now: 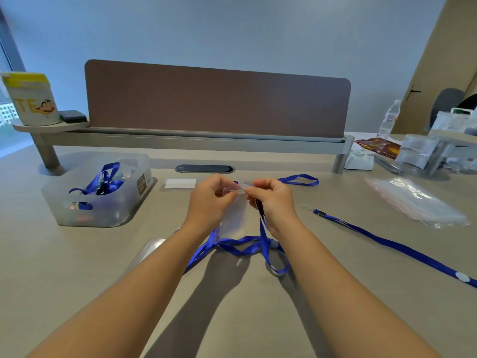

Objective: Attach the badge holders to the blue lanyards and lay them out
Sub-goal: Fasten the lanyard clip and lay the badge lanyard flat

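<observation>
The clear badge holder (233,218) hung upright above the beige counter (77,254), before a brown divider screen (216,102), long axis vertical. Left hand (210,200) and right hand (273,200) pinched its top edge; the blue lanyard (247,248) trailed from the right grip.

Office: desk (77,254) with partition screen (216,102)
</observation>
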### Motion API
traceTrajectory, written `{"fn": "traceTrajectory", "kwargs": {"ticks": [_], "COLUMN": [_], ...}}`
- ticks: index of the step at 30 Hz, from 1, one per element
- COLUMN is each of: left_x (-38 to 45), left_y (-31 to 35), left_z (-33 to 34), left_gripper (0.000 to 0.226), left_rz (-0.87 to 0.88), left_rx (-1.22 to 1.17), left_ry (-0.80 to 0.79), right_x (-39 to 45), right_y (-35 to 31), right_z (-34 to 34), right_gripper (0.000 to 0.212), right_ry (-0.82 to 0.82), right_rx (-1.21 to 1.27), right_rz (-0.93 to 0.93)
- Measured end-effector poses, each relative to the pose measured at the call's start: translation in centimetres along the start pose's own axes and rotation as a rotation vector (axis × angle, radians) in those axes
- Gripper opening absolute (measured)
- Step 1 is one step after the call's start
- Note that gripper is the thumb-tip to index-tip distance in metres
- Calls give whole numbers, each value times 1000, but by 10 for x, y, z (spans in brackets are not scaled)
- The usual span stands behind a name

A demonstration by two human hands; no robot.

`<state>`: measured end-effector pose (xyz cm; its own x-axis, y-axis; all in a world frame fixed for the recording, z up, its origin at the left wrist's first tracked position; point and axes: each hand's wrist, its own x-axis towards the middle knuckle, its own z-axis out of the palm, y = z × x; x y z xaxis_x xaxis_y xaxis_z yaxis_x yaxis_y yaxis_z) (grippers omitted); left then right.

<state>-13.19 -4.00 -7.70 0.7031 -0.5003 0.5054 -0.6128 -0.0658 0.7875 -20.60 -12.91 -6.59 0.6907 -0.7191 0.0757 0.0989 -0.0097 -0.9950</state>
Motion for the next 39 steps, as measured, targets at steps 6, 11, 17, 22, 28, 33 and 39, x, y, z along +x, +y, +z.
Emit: {"fn": "traceTrajectory", "kwargs": {"ticks": [6,11,17,22,28,33,39], "left_x": [-2,-1,-3,-2,-1,1,6], "left_y": [-5,-4,-2,2,-1,-1,0], "left_z": [-7,-9,-7,-6,-7,-5,-1], "left_gripper": [23,25,24,25,25,23,23], "left_rz": [-33,43,84,103,99,34,-9], "left_rx": [-47,56,165,216,256,146,149], "left_ry": [16,8,-65,-102,-144,-166,-171], "right_x": [1,-1,0,1,1,3,5], "right_y": [3,2,-2,-4,-3,-3,0], "right_z": [7,6,-2,-3,-4,-4,-4], "right_gripper": [20,10,19,37,22,15,21], "right_ry": [-39,-124,-193,-159,-180,-179,-151], "right_rx": [95,34,-27,-24,-44,-118,-305], "right_rz": [80,213,314,374,327,162,14]}}
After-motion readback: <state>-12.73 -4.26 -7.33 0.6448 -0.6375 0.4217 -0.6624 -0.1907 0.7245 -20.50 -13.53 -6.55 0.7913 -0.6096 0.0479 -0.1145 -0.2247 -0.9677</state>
